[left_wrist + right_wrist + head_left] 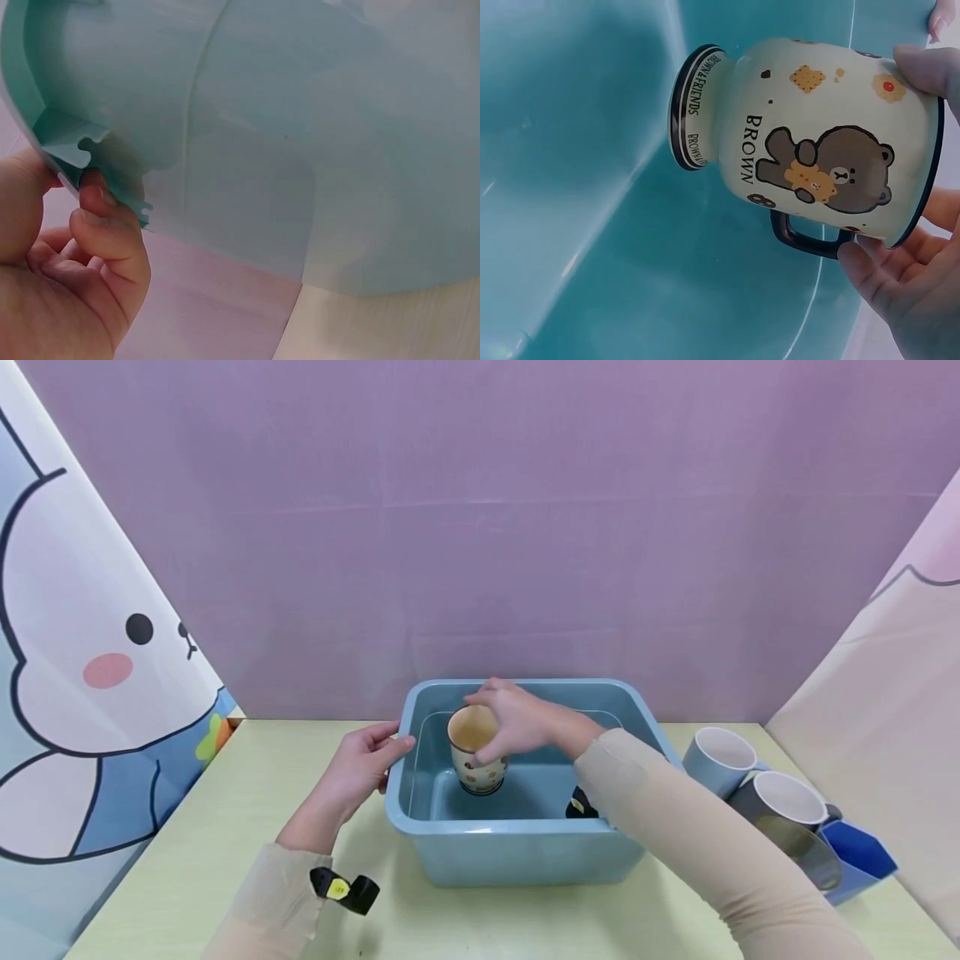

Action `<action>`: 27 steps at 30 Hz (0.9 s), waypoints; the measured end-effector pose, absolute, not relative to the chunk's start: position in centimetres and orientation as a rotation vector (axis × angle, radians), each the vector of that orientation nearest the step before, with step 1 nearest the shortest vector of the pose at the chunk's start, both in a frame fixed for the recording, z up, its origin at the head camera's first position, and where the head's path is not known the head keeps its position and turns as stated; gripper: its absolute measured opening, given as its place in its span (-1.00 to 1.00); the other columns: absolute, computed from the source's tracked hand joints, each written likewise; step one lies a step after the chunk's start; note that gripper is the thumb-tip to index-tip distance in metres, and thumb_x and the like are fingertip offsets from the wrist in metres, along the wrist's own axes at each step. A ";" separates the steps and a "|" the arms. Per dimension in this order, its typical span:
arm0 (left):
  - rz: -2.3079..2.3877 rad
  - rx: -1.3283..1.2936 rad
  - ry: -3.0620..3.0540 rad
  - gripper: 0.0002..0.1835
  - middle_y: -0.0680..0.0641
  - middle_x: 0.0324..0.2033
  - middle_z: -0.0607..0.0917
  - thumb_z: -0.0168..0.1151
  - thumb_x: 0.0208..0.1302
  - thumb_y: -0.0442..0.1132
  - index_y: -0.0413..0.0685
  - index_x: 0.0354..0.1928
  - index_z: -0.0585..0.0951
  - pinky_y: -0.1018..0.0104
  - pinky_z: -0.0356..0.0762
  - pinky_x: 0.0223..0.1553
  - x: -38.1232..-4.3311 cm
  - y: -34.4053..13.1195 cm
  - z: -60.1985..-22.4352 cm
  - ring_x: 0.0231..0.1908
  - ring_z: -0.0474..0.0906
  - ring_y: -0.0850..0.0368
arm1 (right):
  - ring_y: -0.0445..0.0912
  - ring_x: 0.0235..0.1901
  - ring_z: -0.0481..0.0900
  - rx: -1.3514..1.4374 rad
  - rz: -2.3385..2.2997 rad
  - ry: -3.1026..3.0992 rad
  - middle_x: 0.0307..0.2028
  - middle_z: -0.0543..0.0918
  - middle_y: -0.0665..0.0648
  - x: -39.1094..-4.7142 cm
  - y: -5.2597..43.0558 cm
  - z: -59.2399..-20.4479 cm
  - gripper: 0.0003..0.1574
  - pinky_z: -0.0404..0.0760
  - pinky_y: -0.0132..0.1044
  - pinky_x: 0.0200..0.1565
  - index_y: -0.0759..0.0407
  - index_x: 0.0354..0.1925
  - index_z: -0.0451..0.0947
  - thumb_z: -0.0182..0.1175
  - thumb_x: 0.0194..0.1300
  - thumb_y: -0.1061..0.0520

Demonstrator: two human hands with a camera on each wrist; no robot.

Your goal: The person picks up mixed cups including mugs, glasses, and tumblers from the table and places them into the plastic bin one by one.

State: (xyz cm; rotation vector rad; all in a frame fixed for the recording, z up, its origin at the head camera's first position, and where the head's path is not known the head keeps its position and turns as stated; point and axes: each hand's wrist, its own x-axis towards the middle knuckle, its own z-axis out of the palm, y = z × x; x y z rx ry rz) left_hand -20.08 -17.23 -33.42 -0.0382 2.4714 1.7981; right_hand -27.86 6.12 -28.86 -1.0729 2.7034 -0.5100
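Note:
My right hand (521, 720) grips a cream mug (467, 768) by its rim inside the left part of a light blue plastic basin (525, 853). In the right wrist view the mug (742, 82) shows a brown bear, cookie prints, a dark rim, a dark handle and a narrower banded foot. The thumb lies on one side of the rim, fingers on the other, near the handle. My left hand (360, 770) pinches the basin's left rim; in the left wrist view its fingers (112, 240) curl under the edge.
On the right of the pale table (180, 827) stand a light blue mug (708, 768), a dark grey mug (750, 806) and a blue angular cup (858, 860); my right forearm passes close by. A purple cloth wall (510, 527) rises behind the basin.

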 end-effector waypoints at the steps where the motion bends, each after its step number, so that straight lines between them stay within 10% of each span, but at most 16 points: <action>1: 1.800 -0.035 2.471 -0.45 -0.27 -0.07 0.64 0.10 0.35 -0.01 -0.04 0.32 0.36 0.34 0.47 -0.48 -20.1 -17.2 -33.4 -0.47 0.48 0.08 | -0.02 0.23 0.29 -1.072 -0.508 2.699 0.30 0.28 0.13 -27.9 6.1 -28.9 0.08 0.46 -0.08 0.14 0.14 0.35 0.27 0.39 -0.09 -0.20; 27: 1.810 -0.018 2.461 -0.46 -0.25 -0.07 0.64 0.11 0.34 -0.02 -0.04 0.31 0.38 0.35 0.46 -0.49 -20.7 -16.7 -33.8 -0.48 0.50 0.09 | -0.11 0.09 0.34 -1.071 -0.441 2.669 0.21 0.34 0.09 -28.4 5.8 -29.8 0.11 0.51 -0.20 0.06 0.15 0.34 0.28 0.43 -0.12 -0.20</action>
